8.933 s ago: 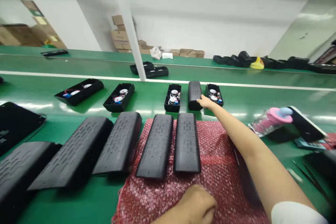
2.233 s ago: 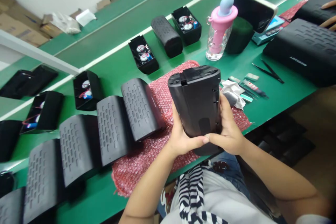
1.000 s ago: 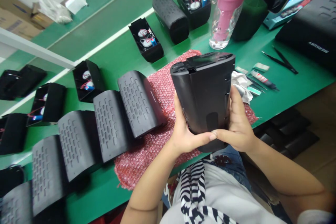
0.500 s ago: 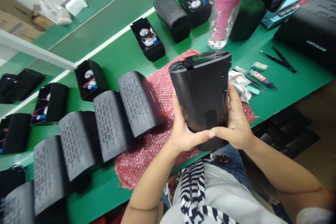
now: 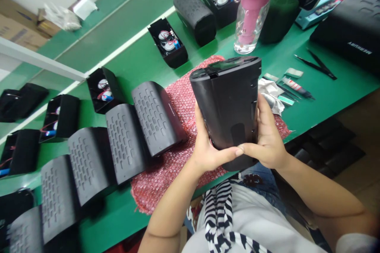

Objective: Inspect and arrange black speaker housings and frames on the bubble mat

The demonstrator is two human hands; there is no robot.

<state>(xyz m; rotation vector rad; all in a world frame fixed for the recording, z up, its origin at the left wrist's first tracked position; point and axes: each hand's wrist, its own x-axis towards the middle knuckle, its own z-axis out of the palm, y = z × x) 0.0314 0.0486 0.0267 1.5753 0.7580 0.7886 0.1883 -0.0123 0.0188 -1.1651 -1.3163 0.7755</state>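
Observation:
A black speaker (image 5: 227, 106) is held tilted upright in front of me, its smooth side facing up and a glossy end panel at the top. My left hand (image 5: 208, 146) grips its left edge, and my right hand (image 5: 265, 138) grips the right edge. Both thumbs meet low on its face; most other fingers are hidden behind it. Below it lies pink bubble wrap (image 5: 175, 182). Left of my hands, a speaker with a slotted grille (image 5: 157, 118) rests partly on the wrap, beside another grille-faced speaker (image 5: 126, 142).
Several open speaker shells (image 5: 169, 43) with wires and blue batteries line the back of the green table (image 5: 107, 221). A clear bottle with a pink lid (image 5: 252, 12) stands behind the held speaker. Right of it lie black tweezers (image 5: 319, 65), a glue tube (image 5: 297, 87) and crumpled paper (image 5: 274, 101).
My hands and the speaker stay almost still. The view has shifted slightly, so things on the left of the table appear a little further right.

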